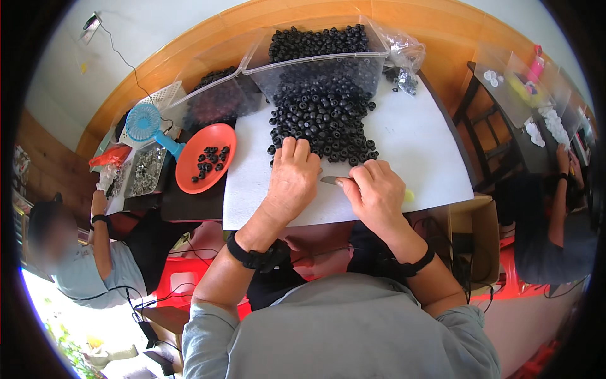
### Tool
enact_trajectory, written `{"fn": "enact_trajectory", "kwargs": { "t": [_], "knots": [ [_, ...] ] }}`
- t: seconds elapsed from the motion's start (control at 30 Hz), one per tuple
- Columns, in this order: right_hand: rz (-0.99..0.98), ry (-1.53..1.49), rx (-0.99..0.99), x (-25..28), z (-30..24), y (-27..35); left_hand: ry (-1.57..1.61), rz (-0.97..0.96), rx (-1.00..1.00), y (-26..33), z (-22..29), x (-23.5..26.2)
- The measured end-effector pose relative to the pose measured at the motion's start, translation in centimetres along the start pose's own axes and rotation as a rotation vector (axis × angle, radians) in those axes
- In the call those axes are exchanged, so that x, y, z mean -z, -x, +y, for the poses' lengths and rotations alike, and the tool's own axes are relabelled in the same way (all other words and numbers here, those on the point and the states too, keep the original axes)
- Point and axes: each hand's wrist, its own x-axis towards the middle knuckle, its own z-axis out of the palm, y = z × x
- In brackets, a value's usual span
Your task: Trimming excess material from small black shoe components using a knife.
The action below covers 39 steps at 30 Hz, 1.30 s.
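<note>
Clearly, the right hand grips a small knife — blade pointing left, toward the left hand, curled at the near-left edge of the black pieces — whether it pinches any, I cannot tell.

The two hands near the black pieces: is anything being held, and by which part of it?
The right hand holds a small knife by its handle end, tip pointing left. Whether the left hand holds anything cannot be told.

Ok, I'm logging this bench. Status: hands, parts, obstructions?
Left hand at black parts, grip unclear; right hand gripping knife. Parts heaped loose on white sheet. Clear bin behind, not blocking hands.
</note>
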Motion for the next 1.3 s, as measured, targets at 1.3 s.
{"fn": "enact_trajectory", "kwargs": {
  "t": [1.3],
  "knots": [
    [-0.264, 0.032, 0.116, 3.0, -0.2, -0.3, 0.33, 0.258, 0.444, 8.6, -1.4, 3.4]
  ]
}}
